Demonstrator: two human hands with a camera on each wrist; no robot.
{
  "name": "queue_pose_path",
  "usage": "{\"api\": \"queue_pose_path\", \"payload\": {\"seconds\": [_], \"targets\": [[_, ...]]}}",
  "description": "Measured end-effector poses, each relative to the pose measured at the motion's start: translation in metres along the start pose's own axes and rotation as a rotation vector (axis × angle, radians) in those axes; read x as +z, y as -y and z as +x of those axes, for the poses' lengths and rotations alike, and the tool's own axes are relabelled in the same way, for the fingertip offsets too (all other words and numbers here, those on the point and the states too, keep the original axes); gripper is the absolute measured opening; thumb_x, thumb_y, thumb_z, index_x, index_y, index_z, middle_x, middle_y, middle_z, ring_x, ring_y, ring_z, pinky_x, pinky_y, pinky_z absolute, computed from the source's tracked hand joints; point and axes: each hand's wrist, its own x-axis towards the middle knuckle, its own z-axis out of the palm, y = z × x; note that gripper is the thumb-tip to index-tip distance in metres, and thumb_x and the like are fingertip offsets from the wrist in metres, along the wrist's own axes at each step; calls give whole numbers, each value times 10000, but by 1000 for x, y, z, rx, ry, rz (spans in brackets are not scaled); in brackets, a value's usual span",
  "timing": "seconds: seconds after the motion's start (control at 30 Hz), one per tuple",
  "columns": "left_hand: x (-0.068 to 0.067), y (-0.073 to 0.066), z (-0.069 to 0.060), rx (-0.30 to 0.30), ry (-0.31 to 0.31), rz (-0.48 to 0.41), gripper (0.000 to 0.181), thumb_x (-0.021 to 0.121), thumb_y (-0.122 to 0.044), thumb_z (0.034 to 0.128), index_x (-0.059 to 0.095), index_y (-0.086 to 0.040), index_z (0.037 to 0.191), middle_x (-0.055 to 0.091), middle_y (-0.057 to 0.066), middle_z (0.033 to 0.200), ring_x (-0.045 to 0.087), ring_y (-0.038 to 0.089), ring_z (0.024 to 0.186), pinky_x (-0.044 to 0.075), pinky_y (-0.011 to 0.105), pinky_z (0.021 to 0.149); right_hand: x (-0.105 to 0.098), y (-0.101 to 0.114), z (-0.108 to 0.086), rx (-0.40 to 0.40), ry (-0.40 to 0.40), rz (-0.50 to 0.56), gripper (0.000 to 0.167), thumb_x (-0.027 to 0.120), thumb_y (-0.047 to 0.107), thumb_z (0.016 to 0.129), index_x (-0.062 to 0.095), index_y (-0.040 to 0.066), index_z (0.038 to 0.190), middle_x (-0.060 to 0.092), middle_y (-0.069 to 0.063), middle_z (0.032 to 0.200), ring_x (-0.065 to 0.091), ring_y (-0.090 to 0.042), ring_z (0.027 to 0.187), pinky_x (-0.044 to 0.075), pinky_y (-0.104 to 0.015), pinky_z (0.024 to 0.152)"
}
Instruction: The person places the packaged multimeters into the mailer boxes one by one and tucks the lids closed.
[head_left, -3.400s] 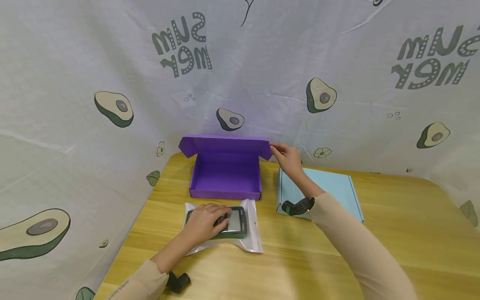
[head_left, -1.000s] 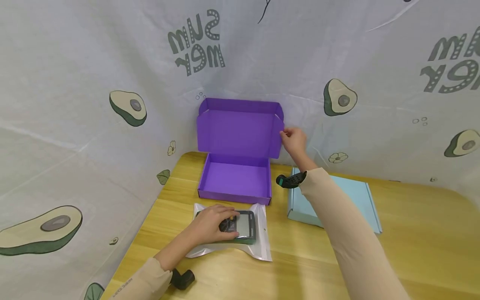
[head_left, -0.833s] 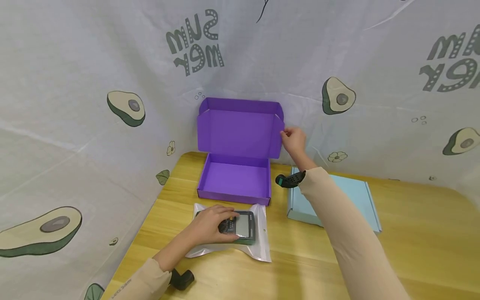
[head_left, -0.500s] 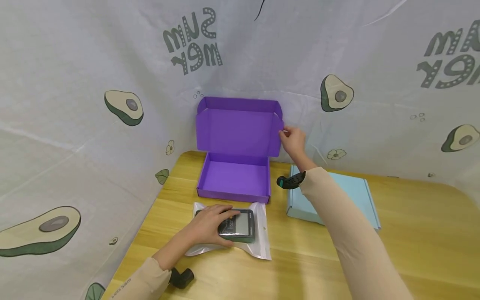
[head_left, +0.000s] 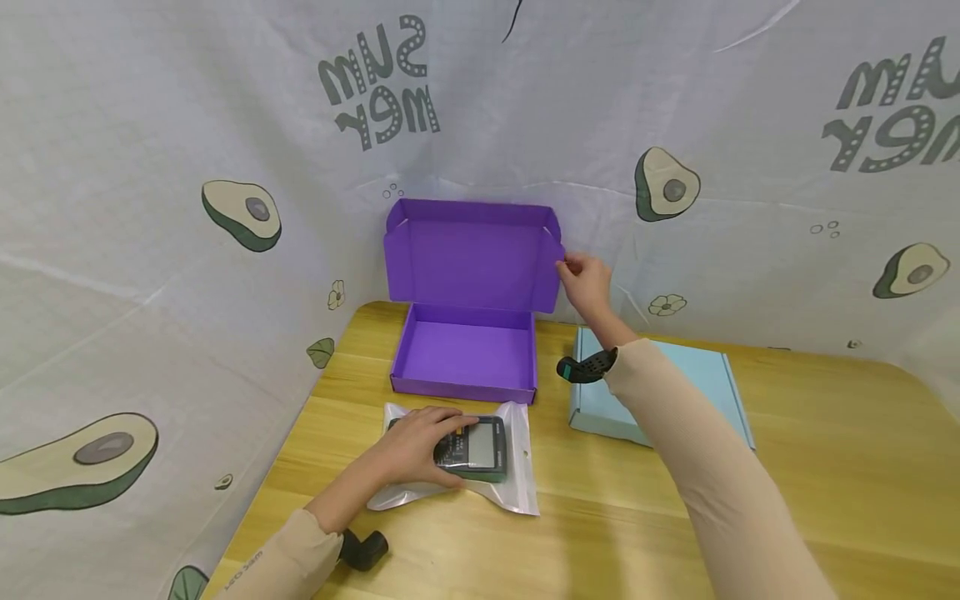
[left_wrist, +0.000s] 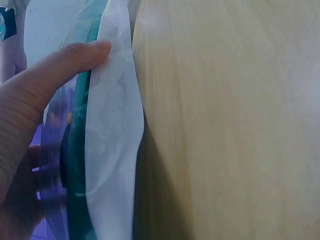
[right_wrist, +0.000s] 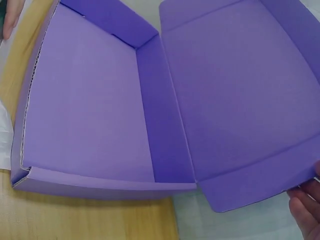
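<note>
A purple cardboard box (head_left: 463, 354) stands on the table with its lid (head_left: 476, 258) raised. My right hand (head_left: 587, 282) pinches the side flap at the lid's right edge; the right wrist view shows those fingers (right_wrist: 304, 212) at the flap corner. In front of the box lies a dark green handheld device (head_left: 483, 446) with a grey screen and small keys, inside a clear and white plastic bag (head_left: 521, 467). My left hand (head_left: 416, 446) grips across it, covering its left part. In the left wrist view the thumb (left_wrist: 82, 56) lies along the bag's near edge.
A closed light blue box (head_left: 693, 375) sits to the right, partly behind my right forearm. The wooden table (head_left: 817, 467) extends farther right. A white avocado-print cloth (head_left: 510, 125) hangs directly behind the boxes and along the left.
Over the earlier seconds my right hand lifts the lid from half folded to raised. Lately the left thumb has slid off the screen side to the device's near edge. The view shifts slightly.
</note>
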Motion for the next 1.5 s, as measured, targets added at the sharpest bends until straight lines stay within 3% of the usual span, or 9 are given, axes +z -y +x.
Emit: {"api": "queue_pose_path", "payload": {"seconds": [0.27,0.53,0.73,0.83,0.97,1.2,1.5], "targets": [[0,-2,-1,29,-1,-7,820,729,-590,655,439,-301,1365,512,-4,1300,482,232,1190,403,453,967,-4,9,5,-4,-5,-71,276,519,147,926,692,-47,1017,683,-223,898,642,-327,785,502,-401,723],[1,-4,-6,55,-2,-7,822,736,-591,642,450,-303,1357,532,-14,1268,504,210,1155,422,418,943,-6,12,6,43,-27,-117,277,515,126,921,678,-71,1029,671,-239,932,619,-350,848,492,-423,784],[1,-7,-8,48,-5,-1,834,734,-601,636,445,-306,1361,533,-14,1270,512,205,1148,441,411,922,-5,6,-1,6,-23,-39,294,528,124,917,646,-87,1085,656,-254,993,618,-354,918,487,-427,827],[2,-8,-8,42,-7,12,839,736,-602,629,444,-312,1360,534,-18,1268,516,196,1142,451,403,906,-5,1,-9,26,-18,52,327,536,136,920,610,-98,1136,641,-263,1039,618,-355,952,499,-431,826],[4,-9,-6,46,2,25,854,730,-605,632,431,-302,1372,531,-8,1276,517,205,1143,456,410,895,-7,-6,-27,109,-29,130,402,520,208,936,563,-85,1208,625,-252,1093,603,-342,986,503,-403,797],[0,-7,-7,55,-14,94,883,716,-632,611,452,-267,1371,556,10,1280,544,197,1103,477,380,855,1,-18,-66,201,7,143,423,507,328,941,610,6,1194,667,-193,1037,626,-291,932,420,-206,574],[-3,-6,-8,57,-13,98,885,714,-636,606,460,-261,1366,563,18,1280,547,200,1085,488,379,830,13,-24,-90,192,47,119,389,525,301,934,625,7,1169,677,-182,1015,630,-297,924,479,-274,685]]}}
